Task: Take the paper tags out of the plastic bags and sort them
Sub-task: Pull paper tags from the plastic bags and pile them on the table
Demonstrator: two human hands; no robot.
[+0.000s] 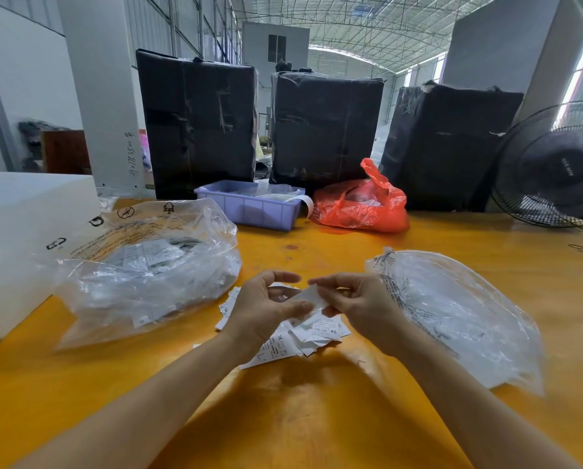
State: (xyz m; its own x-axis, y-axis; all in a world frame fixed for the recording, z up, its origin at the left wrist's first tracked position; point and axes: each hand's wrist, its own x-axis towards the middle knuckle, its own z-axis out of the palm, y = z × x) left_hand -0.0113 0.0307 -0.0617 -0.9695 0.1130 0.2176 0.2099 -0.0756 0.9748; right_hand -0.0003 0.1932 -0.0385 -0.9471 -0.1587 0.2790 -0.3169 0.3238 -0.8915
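At frame center, your left hand (266,304) and right hand (357,302) pinch one small glossy plastic bag (312,297) above loose flat paper tags (303,336).

One head cam, wide-angle, looks fwd and down over the table (317,418) from the person's seat. Hands close, near frame centre; far edge w/ wrapped boxes (195,123) further back. No 2nd view.
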